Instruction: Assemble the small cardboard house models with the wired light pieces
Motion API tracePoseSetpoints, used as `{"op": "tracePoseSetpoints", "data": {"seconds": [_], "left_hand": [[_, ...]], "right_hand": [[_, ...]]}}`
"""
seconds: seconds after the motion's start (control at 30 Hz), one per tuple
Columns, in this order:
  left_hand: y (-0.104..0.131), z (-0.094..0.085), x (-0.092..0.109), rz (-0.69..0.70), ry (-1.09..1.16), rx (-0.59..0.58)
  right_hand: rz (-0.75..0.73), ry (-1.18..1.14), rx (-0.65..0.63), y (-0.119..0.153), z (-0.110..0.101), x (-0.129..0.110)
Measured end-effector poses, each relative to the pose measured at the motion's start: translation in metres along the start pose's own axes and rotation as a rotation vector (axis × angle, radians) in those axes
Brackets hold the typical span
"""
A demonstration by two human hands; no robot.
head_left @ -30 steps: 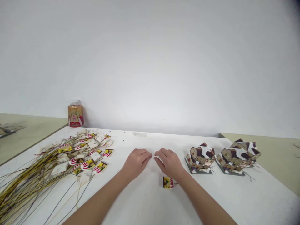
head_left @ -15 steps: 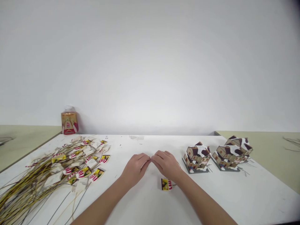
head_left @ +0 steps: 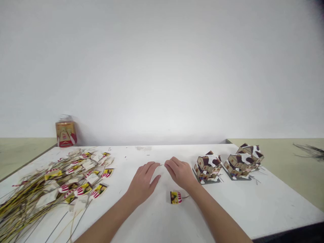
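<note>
A plain white wall (head_left: 162, 67) filled the upper half of the view, evenly lit with a soft shadow along its base. Below it stood a white table (head_left: 253, 209), flanked on both sides by pale olive-green surfaces (head_left: 291, 168) that met the wall.

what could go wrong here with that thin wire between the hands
The thin wire is pinched only in the right hand; the left hand looks open beside it, so the free end may spring or bend. The small yellow and red striped paper tag lies under the right wrist and might get dragged or creased. The brown and white miniature cardboard houses sit close to that hand, so a sideways pull may knock them.
</note>
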State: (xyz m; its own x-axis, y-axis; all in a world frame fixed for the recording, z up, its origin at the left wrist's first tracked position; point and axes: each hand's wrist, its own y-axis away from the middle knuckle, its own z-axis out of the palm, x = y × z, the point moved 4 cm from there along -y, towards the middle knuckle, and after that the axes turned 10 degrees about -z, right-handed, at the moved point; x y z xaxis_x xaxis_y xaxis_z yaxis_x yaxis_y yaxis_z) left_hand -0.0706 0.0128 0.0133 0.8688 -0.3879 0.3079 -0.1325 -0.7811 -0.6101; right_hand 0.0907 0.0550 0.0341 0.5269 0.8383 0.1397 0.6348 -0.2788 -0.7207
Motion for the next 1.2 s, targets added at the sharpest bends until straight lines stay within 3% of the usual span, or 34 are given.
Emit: {"op": "tracePoseSetpoints", "data": {"seconds": [0.27, 0.43, 0.63, 0.93, 1.2], "left_hand": [[0.003, 0.005, 0.004, 0.068, -0.054, -0.092], [0.004, 0.006, 0.003, 0.052, -0.058, -0.107], [0.005, 0.004, 0.005, 0.064, -0.037, -0.103], [0.006, 0.003, 0.012, 0.081, -0.015, -0.084], [0.007, 0.001, 0.011, 0.056, -0.024, -0.092]], "right_hand": [[0.162, 0.486, 0.118, 0.006, -0.039, 0.040], [0.366, 0.631, 0.154, 0.015, -0.059, 0.064], [0.588, 0.820, 0.109, 0.027, -0.056, 0.077], [0.587, 0.890, 0.031, 0.032, -0.046, 0.077], [0.564, 0.678, 0.057, 0.024, -0.044, 0.067]]}}
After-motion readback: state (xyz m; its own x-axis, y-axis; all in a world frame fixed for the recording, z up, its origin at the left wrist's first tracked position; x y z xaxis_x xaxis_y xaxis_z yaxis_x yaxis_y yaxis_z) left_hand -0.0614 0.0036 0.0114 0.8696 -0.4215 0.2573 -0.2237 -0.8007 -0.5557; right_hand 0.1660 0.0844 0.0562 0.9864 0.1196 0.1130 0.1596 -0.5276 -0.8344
